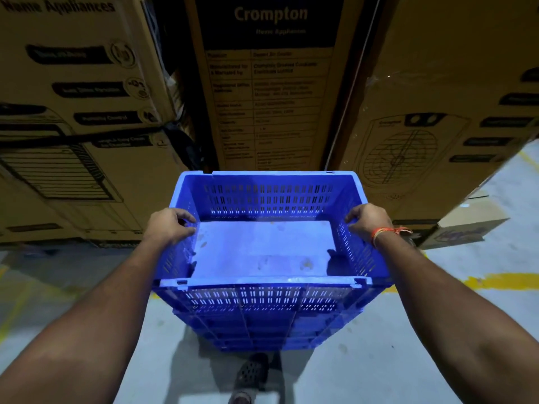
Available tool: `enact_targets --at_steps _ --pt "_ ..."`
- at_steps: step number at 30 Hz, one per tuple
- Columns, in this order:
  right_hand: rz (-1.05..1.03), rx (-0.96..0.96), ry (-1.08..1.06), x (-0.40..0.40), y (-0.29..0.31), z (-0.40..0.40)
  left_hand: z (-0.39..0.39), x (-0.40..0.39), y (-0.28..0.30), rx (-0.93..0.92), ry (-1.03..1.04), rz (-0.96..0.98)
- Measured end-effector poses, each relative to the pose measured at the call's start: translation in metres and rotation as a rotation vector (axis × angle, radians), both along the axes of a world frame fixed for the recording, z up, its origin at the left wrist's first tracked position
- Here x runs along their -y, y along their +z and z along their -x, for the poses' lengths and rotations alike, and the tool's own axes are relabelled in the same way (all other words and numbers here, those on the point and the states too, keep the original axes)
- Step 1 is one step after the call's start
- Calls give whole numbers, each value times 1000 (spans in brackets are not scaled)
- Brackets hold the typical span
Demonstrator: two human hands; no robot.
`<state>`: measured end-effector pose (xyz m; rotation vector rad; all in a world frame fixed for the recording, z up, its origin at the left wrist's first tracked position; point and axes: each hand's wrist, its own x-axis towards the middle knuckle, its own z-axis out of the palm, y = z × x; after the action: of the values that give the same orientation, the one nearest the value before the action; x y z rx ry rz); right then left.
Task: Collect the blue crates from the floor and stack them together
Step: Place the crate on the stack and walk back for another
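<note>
Both hands, left hand (170, 224) and right hand (368, 221), grip blue crate (271, 298) before "Crompton" box (271, 83).

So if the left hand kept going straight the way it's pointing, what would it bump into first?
The left hand grips the top crate's left rim, pointing forward. Straight on, it would probably meet the tall cardboard box standing behind the crate, though the depth is hard to judge.
</note>
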<state>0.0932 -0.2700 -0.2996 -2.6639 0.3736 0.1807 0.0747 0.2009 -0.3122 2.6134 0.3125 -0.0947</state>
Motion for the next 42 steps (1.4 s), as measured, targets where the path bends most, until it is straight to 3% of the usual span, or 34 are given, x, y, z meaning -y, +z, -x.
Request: enact_targets --at_steps 5,9,11,16,23,31,42 --pt "144 32 22 -2 1 11 5 -2 -1 -7 16 -60" --pt "103 408 -45 -15 7 48 32 16 12 360 68 -103" --pt "29 505 -73 -25 9 70 40 32 22 473 44 -20" --pt "-176 635 -216 -33 14 123 42 89 36 467 -218 311" --pt "-280 595 -455 3 21 202 34 194 44 324 -702 521" --pt "-250 500 -872 59 -3 359 82 349 40 131 -1186 660" --pt "-297 477 -1264 176 -41 504 183 592 14 -192 -1529 617"
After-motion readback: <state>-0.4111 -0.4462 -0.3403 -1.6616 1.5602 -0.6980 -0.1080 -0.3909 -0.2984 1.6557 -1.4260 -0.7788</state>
